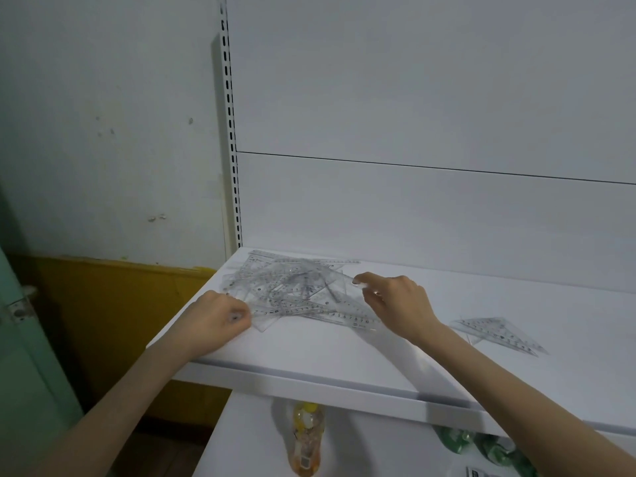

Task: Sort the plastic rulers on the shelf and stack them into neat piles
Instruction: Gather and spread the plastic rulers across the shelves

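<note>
A jumbled heap of clear plastic rulers and set squares (292,287) lies at the back left of the white shelf (309,356). My left hand (215,318) rests at the heap's left edge, its fingers curled round the end of a straight ruler. My right hand (395,304) is at the heap's right side, thumb and forefinger pinching the corner of a clear ruler. A small pile of clear triangular set squares (499,333) lies apart on the shelf, to the right of my right arm.
The shelf's white back panel rises behind the heap, with a slotted upright (231,132) at its left. Below the shelf stand a yellowish bottle (307,438) and green packets (488,449). A wall and a green door are to the left.
</note>
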